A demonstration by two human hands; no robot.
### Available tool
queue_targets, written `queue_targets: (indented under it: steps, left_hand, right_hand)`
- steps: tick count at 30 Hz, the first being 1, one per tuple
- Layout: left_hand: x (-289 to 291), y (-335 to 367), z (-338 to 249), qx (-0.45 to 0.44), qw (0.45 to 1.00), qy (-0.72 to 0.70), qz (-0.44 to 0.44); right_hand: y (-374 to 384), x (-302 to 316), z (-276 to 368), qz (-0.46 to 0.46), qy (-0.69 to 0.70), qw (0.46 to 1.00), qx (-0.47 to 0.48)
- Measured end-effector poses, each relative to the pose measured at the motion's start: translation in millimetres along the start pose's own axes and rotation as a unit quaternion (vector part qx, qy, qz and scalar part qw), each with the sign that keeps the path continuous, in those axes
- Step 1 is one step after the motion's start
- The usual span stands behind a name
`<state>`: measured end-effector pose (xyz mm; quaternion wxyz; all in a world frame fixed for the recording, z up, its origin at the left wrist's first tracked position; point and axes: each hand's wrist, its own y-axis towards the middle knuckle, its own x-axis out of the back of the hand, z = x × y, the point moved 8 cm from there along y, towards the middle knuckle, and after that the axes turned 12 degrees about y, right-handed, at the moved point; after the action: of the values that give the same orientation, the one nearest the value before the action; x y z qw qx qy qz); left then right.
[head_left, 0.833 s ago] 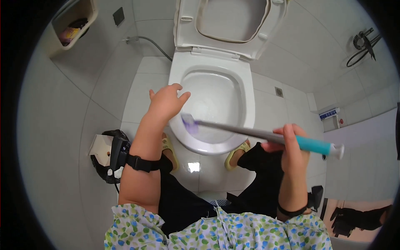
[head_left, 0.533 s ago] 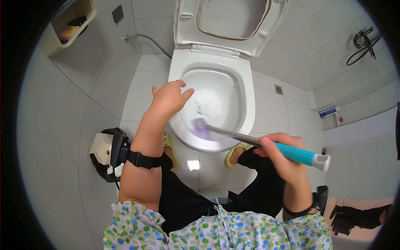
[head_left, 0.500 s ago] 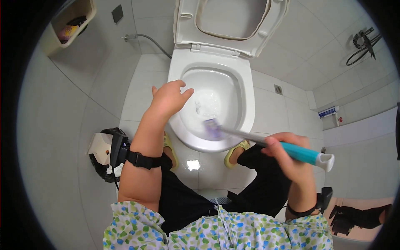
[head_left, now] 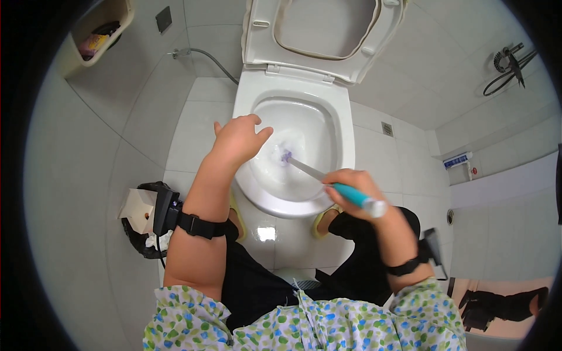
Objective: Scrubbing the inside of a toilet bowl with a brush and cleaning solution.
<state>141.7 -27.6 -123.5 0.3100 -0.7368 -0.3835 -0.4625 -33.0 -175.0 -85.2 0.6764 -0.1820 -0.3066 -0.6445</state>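
A white toilet bowl (head_left: 266, 202) stands in front of me with its lid and seat (head_left: 257, 52) raised. My right hand (head_left: 354, 190) is wrapped round the turquoise handle of a toilet brush (head_left: 307, 169), whose grey shaft slants down into the bowl. The brush's purple head is at the bottom, partly hidden in foamy water. Over the bowl's left rim hovers my left hand (head_left: 240, 137), its fingers apart and slightly bent, with nothing in them.
A bin with a black bag (head_left: 137, 234) stands by the left wall, under a wall-mounted holder (head_left: 76, 58). A hose (head_left: 213, 57) runs behind the toilet. On the right are a floor drain (head_left: 387, 128), a tube (head_left: 458, 160) on a ledge and a hand sprayer (head_left: 512, 64).
My right hand has moved left and forward, bringing the brush head from the front inner wall down to the bottom of the bowl. My left hand has stayed in place.
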Motion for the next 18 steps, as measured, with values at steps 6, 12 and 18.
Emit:
queue_targets:
  steps: [6, 12, 18]
  left_hand:
    - [0, -1, 5, 0.006, 1.000, 0.009, 0.002]
    - [-3, -2, -3, 0.001, 1.000, 0.025, 0.002]
    - [-1, -1, 5, 0.006, 1.000, 0.008, -0.002]
  right_hand:
    - [2, 83, 56, 0.112, -0.073, 0.991, 0.026]
    - [-13, 101, 96, 0.091, -0.124, 0.986, 0.064]
    - [-8, 55, 58, -0.052, 0.177, 0.970, -0.158]
